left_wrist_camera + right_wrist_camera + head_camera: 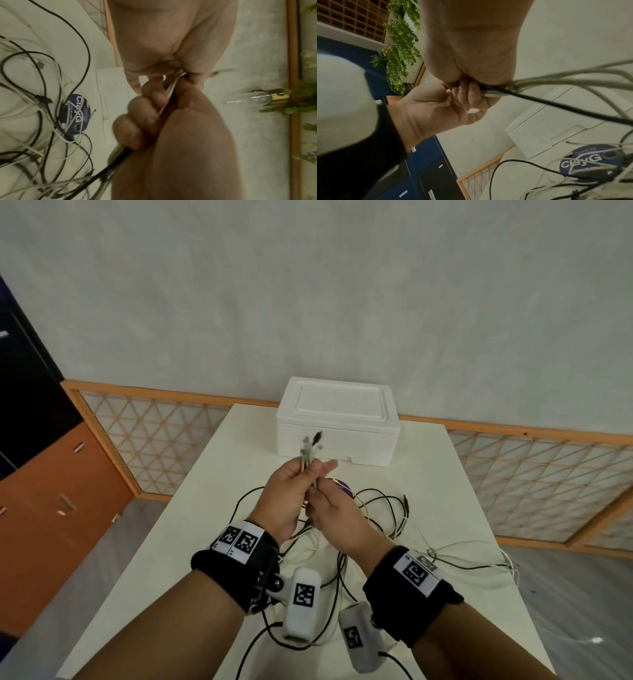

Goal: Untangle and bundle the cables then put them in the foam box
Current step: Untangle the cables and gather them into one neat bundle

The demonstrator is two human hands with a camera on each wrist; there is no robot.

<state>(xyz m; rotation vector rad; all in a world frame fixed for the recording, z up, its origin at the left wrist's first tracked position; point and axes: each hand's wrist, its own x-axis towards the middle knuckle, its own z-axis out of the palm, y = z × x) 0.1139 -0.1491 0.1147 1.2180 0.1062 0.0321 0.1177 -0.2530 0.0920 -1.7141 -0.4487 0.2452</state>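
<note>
Both hands are raised together above the white table point(462, 508). My left hand point(303, 474) grips a bunch of black and white cable ends point(310, 446) that stick up past its fingers. My right hand point(318, 494) holds the same bunch just below. In the left wrist view the curled left fingers point(142, 108) wrap the cable bunch point(171, 85), and the right hand point(171, 40) meets it from above. The rest of the cables point(380, 508) hang down into a loose tangle on the table. The white foam box point(337, 422) stands behind the hands with its lid on.
A round purple printed disc point(344, 487) lies under the tangle, just in front of the box. Cable strands trail towards the table's right edge point(493, 563). An orange lattice fence point(531, 474) runs behind the table, and dark cabinets point(41, 457) stand at the left.
</note>
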